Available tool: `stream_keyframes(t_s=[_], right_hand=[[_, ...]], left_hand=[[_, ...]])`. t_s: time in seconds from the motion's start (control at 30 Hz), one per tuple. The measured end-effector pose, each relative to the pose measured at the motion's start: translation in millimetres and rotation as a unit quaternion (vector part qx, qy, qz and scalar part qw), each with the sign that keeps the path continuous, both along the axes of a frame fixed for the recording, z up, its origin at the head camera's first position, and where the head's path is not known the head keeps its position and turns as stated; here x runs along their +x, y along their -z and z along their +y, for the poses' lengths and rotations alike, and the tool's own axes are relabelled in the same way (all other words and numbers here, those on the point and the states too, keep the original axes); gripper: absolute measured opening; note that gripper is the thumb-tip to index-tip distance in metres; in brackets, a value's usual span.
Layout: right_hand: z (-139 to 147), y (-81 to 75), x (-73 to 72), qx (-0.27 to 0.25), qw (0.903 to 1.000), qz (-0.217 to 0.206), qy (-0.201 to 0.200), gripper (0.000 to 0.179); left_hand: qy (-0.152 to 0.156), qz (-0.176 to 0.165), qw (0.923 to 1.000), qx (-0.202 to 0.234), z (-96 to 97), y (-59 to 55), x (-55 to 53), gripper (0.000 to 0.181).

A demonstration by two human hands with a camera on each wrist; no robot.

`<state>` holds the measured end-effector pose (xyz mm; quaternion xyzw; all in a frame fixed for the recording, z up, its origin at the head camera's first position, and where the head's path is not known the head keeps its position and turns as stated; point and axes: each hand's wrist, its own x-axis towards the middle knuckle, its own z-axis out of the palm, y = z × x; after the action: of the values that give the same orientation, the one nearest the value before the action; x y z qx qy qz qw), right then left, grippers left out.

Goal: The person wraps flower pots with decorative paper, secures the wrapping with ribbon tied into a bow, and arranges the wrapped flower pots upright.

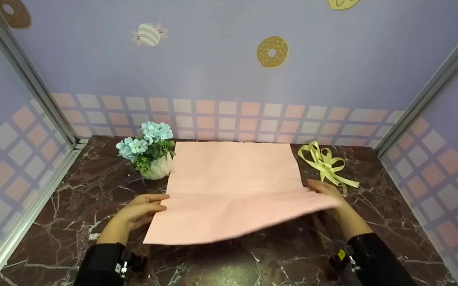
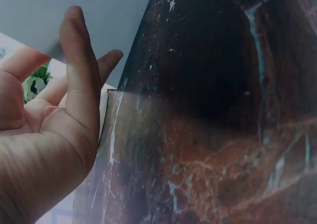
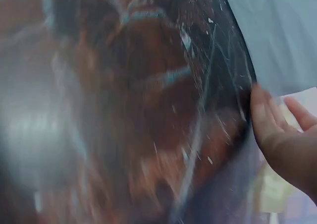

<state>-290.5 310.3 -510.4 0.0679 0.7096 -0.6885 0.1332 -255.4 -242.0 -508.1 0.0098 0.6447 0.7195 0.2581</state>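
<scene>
A large pale pink sheet [image 1: 233, 171], probably wrapping paper, spreads across the dark marbled table. A crease crosses it, and its near right corner is raised and blurred over the right wrist. My left hand [image 1: 140, 210] pinches the left edge; in the left wrist view the fingers [image 2: 77, 60] lie under the sheet while the thumb reaches its other side. At the right edge is my right hand [image 1: 326, 190], partly hidden by the raised corner. Its fingers [image 3: 265, 115] look fairly straight in the right wrist view, with no grip on the sheet visible.
A white pot with blue artificial flowers [image 1: 145, 143] stands left of the sheet, close to its edge. Beyond my right hand lies a yellow ribbon bow [image 1: 324, 163]. Patterned walls enclose the dark marbled tabletop [image 1: 74, 206] at the back and sides.
</scene>
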Motion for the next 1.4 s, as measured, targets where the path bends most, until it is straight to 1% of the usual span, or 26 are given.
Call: stream_keyframes(t_s=[0.03,0.07,0.1,0.13,0.2,0.27,0.33,0.4,0.43,0.47,0.53,0.6,0.67,0.7,0.73,0.83,0.9,1.0,1.1,1.3,1.4], right_hand=[[-1,-3.0,0.4,0.053,0.9982,0.025,-0.007,0.054],[-2,-5.3,1.2,0.106,0.9932,0.047,-0.012,0.053],[-3,-7.1,2.8,0.164,0.9840,0.065,-0.023,0.053],[-4,-8.2,5.4,0.216,0.9711,0.089,-0.049,0.052],[-10,-8.0,11.7,0.291,0.9428,0.123,-0.106,0.057],[-19,-6.2,18.5,0.353,0.9059,0.159,-0.172,0.069],[-29,-4.2,24.6,0.396,0.8696,0.186,-0.229,0.083],[-38,-2.0,28.8,0.431,0.8376,0.201,-0.268,0.093],[-42,-1.0,30.4,0.447,0.8240,0.207,-0.281,0.096],[-44,-0.2,31.7,0.457,0.8152,0.208,-0.289,0.097],[-48,1.6,34.5,0.471,0.8059,0.203,-0.296,0.096],[-49,2.7,37.4,0.481,0.8013,0.196,-0.296,0.095],[-50,3.5,40.1,0.485,0.8027,0.187,-0.293,0.095],[-50,3.9,41.4,0.486,0.8030,0.184,-0.292,0.095],[-50,4.0,42.2,0.488,0.8017,0.184,-0.292,0.095],[-51,4.3,43.9,0.491,0.7999,0.186,-0.290,0.095],[-51,4.5,44.3,0.493,0.7978,0.188,-0.291,0.095],[-50,4.7,44.2,0.494,0.7974,0.190,-0.290,0.095],[-48,5.3,44.4,0.495,0.7977,0.190,-0.288,0.096],[-48,7.6,47.1,0.495,0.7988,0.181,-0.289,0.097],[-50,9.5,47.8,0.491,0.8027,0.173,-0.291,0.097]], left_hand=[[-0.004,0.002,1.0000,-0.007,0.0,0.8,0.1,0.067],[-0.006,0.004,0.9999,-0.012,-0.1,1.7,0.3,0.066],[-0.007,0.006,0.9999,-0.014,-0.3,2.4,0.7,0.066],[-0.008,0.005,0.9998,-0.016,-0.6,3.5,0.9,0.065],[-0.009,0.003,0.9998,-0.020,-1.2,5.0,1.3,0.065],[-0.014,-0.001,0.9995,-0.029,-1.8,5.9,1.5,0.064],[-0.018,0.001,0.9989,-0.044,-2.1,5.9,1.5,0.064],[-0.030,0.005,0.9975,-0.063,-1.6,5.4,1.3,0.063],[-0.036,0.008,0.9967,-0.072,-1.1,5.1,1.1,0.063],[-0.041,0.009,0.9961,-0.077,-0.3,4.7,0.8,0.063],[-0.047,0.012,0.9951,-0.086,2.0,4.0,-0.1,0.065],[-0.051,0.014,0.9940,-0.096,4.4,3.0,-0.8,0.069],[-0.054,0.021,0.9919,-0.113,6.5,1.8,-0.9,0.071],[-0.056,0.027,0.9899,-0.128,7.3,1.3,-0.6,0.072],[-0.061,0.032,0.9875,-0.142,8.3,0.4,0.1,0.071],[-0.061,0.052,0.9798,-0.183,11.2,-1.1,2.2,0.068],[-0.060,0.063,0.9748,-0.205,13.8,-1.0,3.1,0.065],[-0.062,0.077,0.9686,-0.228,17.4,0.1,3.4,0.063],[-0.065,0.086,0.9652,-0.238,20.2,1.4,3.1,0.062],[-0.073,0.088,0.9640,-0.240,23.1,4.7,2.3,0.060],[-0.076,0.088,0.9608,-0.252,23.2,6.7,3.0,0.059]])
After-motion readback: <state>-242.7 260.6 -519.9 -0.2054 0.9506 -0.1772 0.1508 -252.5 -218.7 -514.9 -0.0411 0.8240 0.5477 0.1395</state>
